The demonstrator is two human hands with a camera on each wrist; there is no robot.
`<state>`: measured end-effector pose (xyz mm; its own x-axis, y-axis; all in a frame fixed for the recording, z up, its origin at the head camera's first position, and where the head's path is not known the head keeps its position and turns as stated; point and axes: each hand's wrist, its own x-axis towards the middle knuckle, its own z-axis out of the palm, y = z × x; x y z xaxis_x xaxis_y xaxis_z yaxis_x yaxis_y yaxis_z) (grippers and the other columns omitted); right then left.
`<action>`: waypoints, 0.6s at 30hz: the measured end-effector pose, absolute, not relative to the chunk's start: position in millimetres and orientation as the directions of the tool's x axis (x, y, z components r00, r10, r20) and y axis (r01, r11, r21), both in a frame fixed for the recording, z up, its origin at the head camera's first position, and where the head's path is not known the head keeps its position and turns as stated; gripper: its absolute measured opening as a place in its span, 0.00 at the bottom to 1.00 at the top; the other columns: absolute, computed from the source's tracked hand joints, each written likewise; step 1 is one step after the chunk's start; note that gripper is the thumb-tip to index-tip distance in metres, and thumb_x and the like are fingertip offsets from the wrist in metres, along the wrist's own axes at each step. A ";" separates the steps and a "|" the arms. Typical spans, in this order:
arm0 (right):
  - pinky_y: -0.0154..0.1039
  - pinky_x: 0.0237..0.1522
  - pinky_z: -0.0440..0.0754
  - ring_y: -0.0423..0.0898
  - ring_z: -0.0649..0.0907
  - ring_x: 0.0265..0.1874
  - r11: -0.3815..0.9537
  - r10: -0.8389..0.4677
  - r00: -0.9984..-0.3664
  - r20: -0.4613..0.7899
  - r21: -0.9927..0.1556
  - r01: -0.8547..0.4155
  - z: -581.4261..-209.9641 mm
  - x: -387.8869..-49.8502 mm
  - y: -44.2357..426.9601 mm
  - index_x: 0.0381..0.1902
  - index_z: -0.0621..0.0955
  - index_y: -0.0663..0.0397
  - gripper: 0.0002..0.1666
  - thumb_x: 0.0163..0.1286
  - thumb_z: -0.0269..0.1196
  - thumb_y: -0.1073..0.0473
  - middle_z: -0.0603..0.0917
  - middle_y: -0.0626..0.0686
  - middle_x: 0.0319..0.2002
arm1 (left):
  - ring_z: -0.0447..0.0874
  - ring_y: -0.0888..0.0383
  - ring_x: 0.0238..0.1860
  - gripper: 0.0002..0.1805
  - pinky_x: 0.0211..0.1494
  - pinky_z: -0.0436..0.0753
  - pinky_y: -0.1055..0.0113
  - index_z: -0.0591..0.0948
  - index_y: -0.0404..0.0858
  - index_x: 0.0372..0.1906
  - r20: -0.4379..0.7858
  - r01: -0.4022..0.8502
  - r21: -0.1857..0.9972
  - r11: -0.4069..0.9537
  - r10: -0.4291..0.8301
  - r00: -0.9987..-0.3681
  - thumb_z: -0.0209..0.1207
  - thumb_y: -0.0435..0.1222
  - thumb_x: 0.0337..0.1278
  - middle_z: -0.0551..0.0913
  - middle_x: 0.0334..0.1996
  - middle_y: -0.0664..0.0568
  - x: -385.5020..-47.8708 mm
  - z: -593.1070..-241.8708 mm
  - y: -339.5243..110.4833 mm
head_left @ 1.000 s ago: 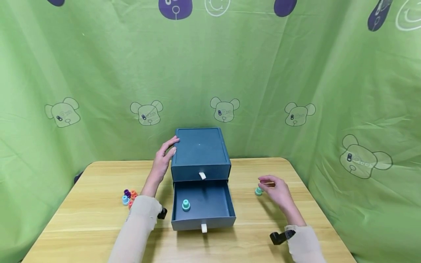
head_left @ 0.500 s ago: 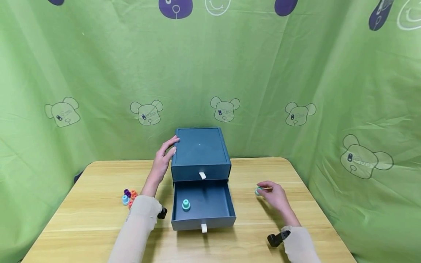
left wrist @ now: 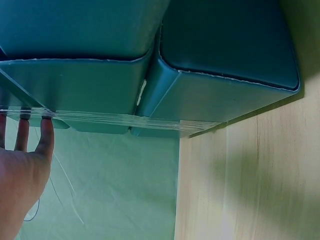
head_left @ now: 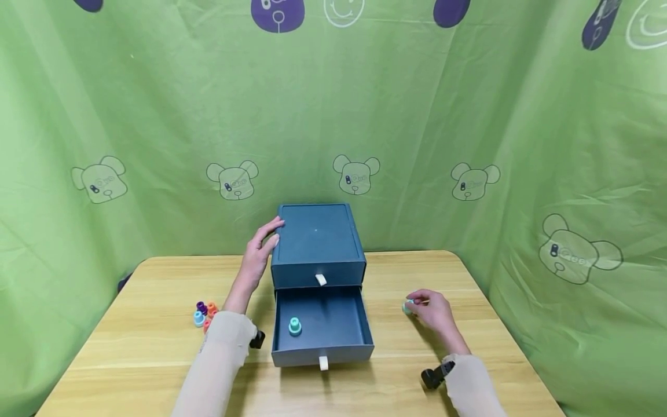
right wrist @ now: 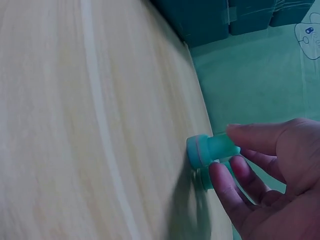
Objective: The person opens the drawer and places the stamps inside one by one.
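In the head view my left hand (head_left: pixel 256 250) rests on the left side of a dark blue two-drawer box (head_left: pixel 318 234), fingers extended along its top edge. The lower drawer (head_left: pixel 333 330) is pulled out, and a teal stepped peg (head_left: pixel 294 327) stands in its left part. Over the table at the right, my right hand (head_left: pixel 435 311) pinches another teal peg (right wrist: pixel 222 146) by its narrow stem, between thumb and fingers. Right behind it in the right wrist view is a green peg (right wrist: pixel 206 178), partly hidden by the fingers. The upper drawer is closed.
Several small pegs, purple (head_left: pixel 201 307), light blue (head_left: pixel 199 318) and orange (head_left: pixel 212 308), cluster on the table's left, partly behind the left sleeve. Clear tape (left wrist: pixel 115 119) runs across the box's side. A green curtain (head_left: pixel 396 116) hangs around the wooden table (head_left: pixel 130 347).
My right hand has come down and slightly left onto the teal peg, its fingers closing around the stem. The left hand and the drawer box have stayed in place.
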<state>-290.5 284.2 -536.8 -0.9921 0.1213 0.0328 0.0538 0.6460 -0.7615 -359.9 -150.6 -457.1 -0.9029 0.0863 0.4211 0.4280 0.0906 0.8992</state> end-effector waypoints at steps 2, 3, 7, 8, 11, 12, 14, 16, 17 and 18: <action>0.35 0.39 0.81 0.53 0.84 0.43 0.654 0.121 -0.992 0.028 -0.754 0.059 -537.7 -291.4 284.6 0.49 0.85 0.64 0.14 0.68 0.70 0.61 0.85 0.59 0.43 | 0.59 0.50 0.81 0.23 0.82 0.57 0.44 0.76 0.42 0.72 0.428 0.435 0.896 0.091 0.084 -0.900 0.52 0.41 0.79 0.67 0.79 0.52 -360.2 -457.7 -151.2; 0.36 0.39 0.81 0.53 0.84 0.43 0.657 0.119 -0.993 0.027 -0.752 0.059 -537.8 -291.9 284.8 0.49 0.85 0.64 0.14 0.68 0.70 0.61 0.85 0.59 0.43 | 0.59 0.50 0.81 0.22 0.81 0.57 0.43 0.76 0.42 0.71 0.432 0.438 0.894 0.091 0.083 -0.898 0.53 0.41 0.79 0.67 0.79 0.52 -360.2 -457.7 -151.5; 0.40 0.43 0.82 0.54 0.84 0.44 0.659 0.117 -0.993 0.028 -0.750 0.056 -537.4 -290.5 285.6 0.50 0.85 0.64 0.14 0.69 0.69 0.61 0.86 0.61 0.45 | 0.59 0.50 0.80 0.22 0.81 0.57 0.43 0.77 0.43 0.71 0.438 0.445 0.892 0.084 0.082 -0.895 0.53 0.41 0.79 0.67 0.78 0.53 -360.7 -458.8 -151.6; 0.42 0.44 0.83 0.54 0.84 0.44 0.660 0.115 -0.993 0.031 -0.749 0.053 -537.2 -290.1 285.8 0.50 0.85 0.64 0.14 0.70 0.69 0.61 0.87 0.61 0.45 | 0.59 0.50 0.80 0.22 0.81 0.57 0.43 0.76 0.43 0.71 0.437 0.443 0.892 0.085 0.081 -0.896 0.53 0.41 0.79 0.67 0.79 0.52 -360.6 -459.0 -151.6; 0.46 0.48 0.83 0.55 0.84 0.46 0.660 0.115 -0.993 0.029 -0.749 0.054 -536.9 -288.7 286.2 0.50 0.85 0.63 0.14 0.70 0.69 0.61 0.87 0.62 0.46 | 0.58 0.49 0.81 0.23 0.82 0.56 0.43 0.75 0.41 0.72 0.434 0.440 0.894 0.088 0.083 -0.897 0.52 0.40 0.79 0.66 0.79 0.51 -360.6 -459.0 -151.3; 0.46 0.49 0.83 0.55 0.84 0.46 0.659 0.113 -0.993 0.030 -0.750 0.052 -536.7 -288.2 286.7 0.50 0.85 0.63 0.14 0.70 0.69 0.61 0.87 0.62 0.46 | 0.58 0.49 0.81 0.23 0.82 0.56 0.43 0.75 0.41 0.72 0.431 0.438 0.895 0.088 0.085 -0.898 0.52 0.39 0.79 0.66 0.79 0.50 -360.4 -458.8 -151.1; 0.45 0.48 0.83 0.56 0.85 0.46 0.660 0.109 -0.994 0.032 -0.750 0.048 -535.2 -287.7 287.0 0.50 0.85 0.64 0.14 0.70 0.69 0.61 0.87 0.63 0.47 | 0.57 0.47 0.81 0.23 0.82 0.55 0.42 0.74 0.38 0.73 0.429 0.436 0.896 0.086 0.091 -0.899 0.52 0.38 0.79 0.65 0.80 0.48 -358.9 -456.6 -150.7; 0.42 0.47 0.83 0.55 0.85 0.46 0.654 0.108 -0.994 0.033 -0.755 0.046 -533.1 -286.6 287.3 0.50 0.86 0.64 0.14 0.70 0.69 0.61 0.87 0.63 0.47 | 0.57 0.46 0.81 0.24 0.82 0.55 0.42 0.74 0.36 0.73 0.426 0.433 0.897 0.083 0.097 -0.900 0.52 0.38 0.79 0.65 0.80 0.46 -354.4 -451.2 -149.9; 0.41 0.46 0.83 0.55 0.85 0.46 0.650 0.109 -0.993 0.036 -0.758 0.043 -532.0 -286.0 287.5 0.50 0.86 0.64 0.14 0.70 0.69 0.61 0.87 0.63 0.47 | 0.57 0.45 0.81 0.24 0.81 0.56 0.42 0.74 0.35 0.73 0.423 0.431 0.899 0.082 0.102 -0.901 0.52 0.37 0.79 0.64 0.80 0.45 -350.9 -447.4 -149.4; 0.39 0.44 0.82 0.54 0.85 0.45 0.646 0.110 -0.993 0.039 -0.762 0.042 -530.6 -285.4 287.6 0.49 0.86 0.64 0.14 0.70 0.69 0.61 0.87 0.63 0.47 | 0.57 0.45 0.81 0.24 0.81 0.56 0.42 0.74 0.35 0.72 0.421 0.429 0.899 0.082 0.104 -0.901 0.52 0.37 0.78 0.64 0.80 0.45 -347.6 -443.7 -149.0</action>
<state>-285.4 287.6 -530.6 -0.9932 0.1096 0.0387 0.0416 0.6465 -0.7618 -347.6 -149.0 -443.7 -0.9012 0.1042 0.4206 0.4293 0.0823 0.8994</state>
